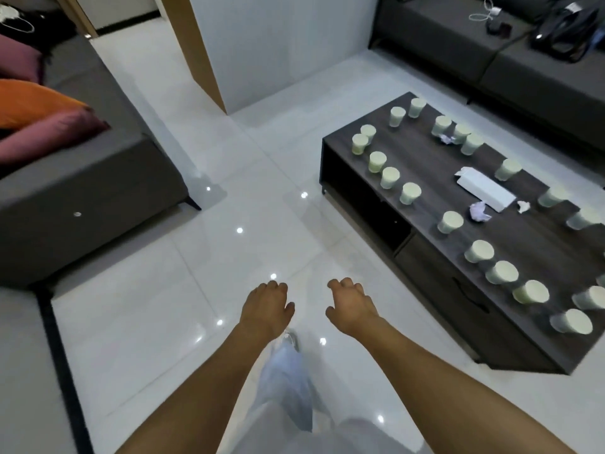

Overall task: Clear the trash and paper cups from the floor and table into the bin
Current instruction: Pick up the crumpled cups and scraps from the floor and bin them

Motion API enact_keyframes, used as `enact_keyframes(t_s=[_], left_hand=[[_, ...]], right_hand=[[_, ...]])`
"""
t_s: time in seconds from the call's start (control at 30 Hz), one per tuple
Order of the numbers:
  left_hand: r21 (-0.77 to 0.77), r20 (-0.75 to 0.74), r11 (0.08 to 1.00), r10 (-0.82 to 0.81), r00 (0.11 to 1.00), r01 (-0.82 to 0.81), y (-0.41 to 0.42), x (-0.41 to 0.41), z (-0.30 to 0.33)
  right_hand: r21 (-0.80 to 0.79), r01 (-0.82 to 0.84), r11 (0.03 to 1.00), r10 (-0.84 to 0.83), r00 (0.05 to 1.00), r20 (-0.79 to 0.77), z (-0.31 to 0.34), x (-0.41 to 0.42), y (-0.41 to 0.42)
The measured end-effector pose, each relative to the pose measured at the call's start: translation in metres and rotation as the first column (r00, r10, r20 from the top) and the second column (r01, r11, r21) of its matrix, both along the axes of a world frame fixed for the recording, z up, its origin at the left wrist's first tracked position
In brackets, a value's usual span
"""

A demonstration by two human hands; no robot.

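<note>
Both arms are held out forward and low over the white tiled floor (157,322). The left hand (266,306) is seen from the back, its fingers loosely curled downward and nothing held in its grip. The right hand (350,306) hangs the same way just beside it, apart from it, fingers loosely curled, its grip also empty. Below and between the wrists a pale trouser leg (284,381) and the tip of a shoe (291,339) are seen.

The paper cups (479,252) are found to the right of the right hand and further forward, standing upside down on the dark wooden surface (425,165). They are set in loose rows: one row runs along the near edge of the surface, closest to the right hand, and others are placed toward the far end and far side. Among them, well beyond the right hand, a flat white box (484,188) is laid at the middle of the surface. A crumpled paper ball (478,212) lies just beside the box's near end, a smaller scrap (523,206) lies near its other side, and another crumpled piece (447,138) sits among the far cups.

To the left of the left hand and further forward, a grey sofa (98,191) is seen with an orange cushion (36,103) and purple cushions (49,136). Far beyond the right hand, past the surface, a second dark sofa (540,83) carries a black bag (566,31) and a white cable (484,11).
</note>
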State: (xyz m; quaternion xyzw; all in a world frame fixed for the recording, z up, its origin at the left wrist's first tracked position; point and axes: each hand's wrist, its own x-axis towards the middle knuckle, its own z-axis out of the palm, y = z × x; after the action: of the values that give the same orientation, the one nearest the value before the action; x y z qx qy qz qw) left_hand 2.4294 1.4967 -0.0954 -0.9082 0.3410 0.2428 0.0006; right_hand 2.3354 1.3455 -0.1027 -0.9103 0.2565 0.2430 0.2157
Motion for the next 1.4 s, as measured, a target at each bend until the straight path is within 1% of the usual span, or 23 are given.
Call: enact_keyframes(t_s=[0.07,0.17,0.33,0.53,0.7,0.8,0.9,0.97,1.07,1.2,1.3,1.4], left_hand=[[0.008,0.003,1.000,-0.004,1.000,0.004,-0.007,0.056,0.002],[0.017,0.027,1.000,-0.003,1.000,0.003,-0.024,0.135,0.007],[0.031,0.012,0.999,-0.024,1.000,0.024,-0.068,0.239,0.009],[0.033,0.018,0.999,-0.036,0.999,0.036,-0.157,0.379,-0.005],[0.032,0.001,0.998,-0.053,0.999,0.053,-0.240,0.488,0.001],[0.027,-0.019,0.998,-0.056,0.998,0.057,-0.279,0.546,0.007],[0.055,-0.029,0.994,-0.089,0.996,0.090,-0.314,0.601,0.006],[0.078,-0.039,0.989,-0.120,0.992,0.123,-0.339,0.642,0.002],[0.078,-0.004,0.976,-0.205,0.979,0.205,-0.384,0.713,-0.004],[0.054,0.032,0.955,-0.294,0.955,0.292,-0.452,0.806,-0.001],[0.074,0.030,0.915,-0.399,0.917,0.396,-0.504,0.854,0.004],[0.080,0.006,0.884,-0.462,0.887,0.460,-0.557,0.887,0.008]], right_hand=[[0.017,0.008,1.000,-0.008,1.000,0.000,0.003,0.053,-0.007],[0.021,0.003,1.000,-0.004,0.999,0.040,0.007,0.127,-0.025],[0.045,0.048,0.998,-0.048,0.999,-0.003,0.002,0.230,-0.064],[0.042,0.042,0.998,-0.041,0.999,-0.005,-0.009,0.365,-0.154],[0.023,0.046,0.999,-0.046,0.999,0.011,0.002,0.481,-0.237],[0.025,0.077,0.997,-0.078,0.997,0.023,0.011,0.539,-0.275],[0.038,0.099,0.994,-0.099,0.995,0.002,0.010,0.589,-0.309],[0.059,0.137,0.989,-0.136,0.991,-0.020,0.007,0.622,-0.333],[0.059,0.196,0.979,-0.196,0.981,-0.014,-0.002,0.677,-0.373],[0.072,0.341,0.937,-0.342,0.940,0.005,-0.004,0.752,-0.425],[0.103,0.424,0.900,-0.428,0.904,0.021,-0.001,0.796,-0.459],[0.125,0.500,0.857,-0.505,0.863,0.009,0.002,0.824,-0.496]])
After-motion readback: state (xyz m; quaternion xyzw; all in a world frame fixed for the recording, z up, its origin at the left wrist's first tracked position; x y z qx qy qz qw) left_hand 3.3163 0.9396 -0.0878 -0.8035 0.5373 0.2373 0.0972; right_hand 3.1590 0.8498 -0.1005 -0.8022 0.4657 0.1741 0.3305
